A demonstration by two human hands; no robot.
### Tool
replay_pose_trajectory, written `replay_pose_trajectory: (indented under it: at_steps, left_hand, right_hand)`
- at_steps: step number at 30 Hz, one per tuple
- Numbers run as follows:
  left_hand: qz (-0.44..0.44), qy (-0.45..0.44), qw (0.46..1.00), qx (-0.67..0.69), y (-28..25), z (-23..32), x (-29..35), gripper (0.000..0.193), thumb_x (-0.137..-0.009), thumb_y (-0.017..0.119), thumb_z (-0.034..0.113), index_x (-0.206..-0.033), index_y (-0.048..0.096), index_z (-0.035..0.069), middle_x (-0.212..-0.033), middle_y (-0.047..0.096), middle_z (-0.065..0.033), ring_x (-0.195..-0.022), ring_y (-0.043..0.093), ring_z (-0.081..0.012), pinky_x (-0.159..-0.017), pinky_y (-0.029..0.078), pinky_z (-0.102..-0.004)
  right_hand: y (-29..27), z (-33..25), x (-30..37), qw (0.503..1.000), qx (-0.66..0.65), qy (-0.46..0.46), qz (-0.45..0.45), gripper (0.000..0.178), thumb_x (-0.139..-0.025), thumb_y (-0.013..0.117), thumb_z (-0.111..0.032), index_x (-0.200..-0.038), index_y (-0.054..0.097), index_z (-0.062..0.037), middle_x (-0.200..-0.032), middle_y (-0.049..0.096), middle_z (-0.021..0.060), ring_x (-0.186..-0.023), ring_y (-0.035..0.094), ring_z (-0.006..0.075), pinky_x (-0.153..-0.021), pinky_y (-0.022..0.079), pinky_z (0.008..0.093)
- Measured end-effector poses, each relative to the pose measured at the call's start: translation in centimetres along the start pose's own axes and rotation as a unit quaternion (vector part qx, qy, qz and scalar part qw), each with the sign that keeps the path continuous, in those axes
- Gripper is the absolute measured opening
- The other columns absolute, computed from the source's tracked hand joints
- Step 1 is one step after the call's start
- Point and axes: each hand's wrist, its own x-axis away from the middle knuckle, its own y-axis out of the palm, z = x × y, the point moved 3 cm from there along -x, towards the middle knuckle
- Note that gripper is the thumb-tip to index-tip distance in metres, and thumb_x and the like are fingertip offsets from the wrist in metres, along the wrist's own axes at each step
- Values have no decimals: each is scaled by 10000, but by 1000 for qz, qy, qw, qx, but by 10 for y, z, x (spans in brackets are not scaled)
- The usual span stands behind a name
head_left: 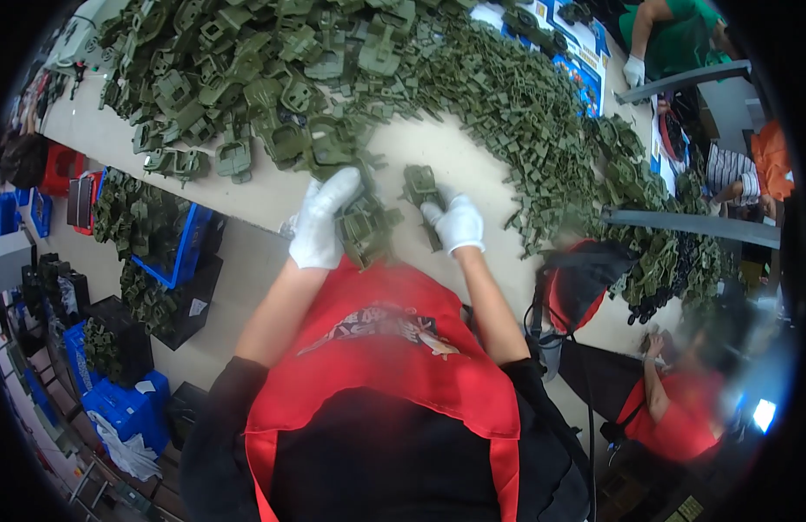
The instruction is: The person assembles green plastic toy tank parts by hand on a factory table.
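Both my hands wear white gloves and are over the near edge of the pale table (420, 137). My left hand (323, 219) is closed round an olive-green plastic toy vehicle body (365, 233), which tilts down toward my red apron. My right hand (458, 223) grips a smaller olive-green plastic part (419, 184), thumb and fingers round its lower end; its exact kind is unclear. The two pieces are apart. Just beyond my left hand lies a heap of green toy vehicle bodies (238, 70). A spread of small green plastic parts (507, 113) curves round to the right.
Blue crates (187, 248) with more green parts stand on the left below the table. A co-worker in red (677, 404) is at the lower right, another in green (681, 39) at the far right. Grey metal bars (690, 224) and a black-and-red bag (581, 283) are on the right.
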Motion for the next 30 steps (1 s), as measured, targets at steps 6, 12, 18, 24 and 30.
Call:
replay_pose_trajectory:
  at_steps: [6, 12, 18, 24, 30]
  left_hand:
    - [-32, 18, 999, 0, -7, -12, -1, 711, -857, 549, 640, -1243, 509, 44, -1051, 624, -112, -898, 631, -228, -824, 542, -397]
    - [-110, 42, 992, -40, 5, -16, 6, 877, -766, 577, 740, -1275, 482, 32, -1151, 579, -75, -1036, 585, -197, -838, 525, -373]
    - [-110, 102, 977, -150, 32, 1, 13, 1158, -645, 401, 889, -1406, 370, 17, -1338, 510, -106, -1186, 525, -210, -1027, 416, -369]
    - [-109, 103, 978, -145, 34, 0, 14, 1121, -673, 383, 883, -1397, 388, 28, -1325, 523, -103, -1183, 530, -200, -1014, 432, -368]
    - [-80, 166, 965, -189, 30, -6, 16, 1016, -733, 529, 788, -1386, 389, 22, -1291, 543, -113, -1148, 555, -205, -973, 468, -366]
  right_hand:
    - [5, 9, -17, 957, -258, 130, 23, 329, -837, 645, -200, -1146, 659, -87, -1003, 684, 185, -903, 667, 334, -818, 520, 381]
    - [-156, -118, 10, 942, -257, -169, 137, 302, -814, 644, -95, -1116, 666, -98, -941, 693, 132, -777, 672, 245, -727, 532, 315]
    - [-156, -157, 21, 963, -145, -164, 155, 289, -774, 633, -66, -1055, 674, -123, -710, 607, 90, -600, 610, 289, -596, 517, 384]
    - [-153, -153, 18, 964, -151, -164, 147, 282, -780, 629, -68, -1053, 677, -118, -734, 626, 99, -619, 622, 288, -609, 524, 370]
    - [-142, -139, 9, 936, -315, -117, 100, 278, -791, 634, -83, -1066, 678, -96, -796, 658, 119, -662, 643, 282, -635, 529, 350]
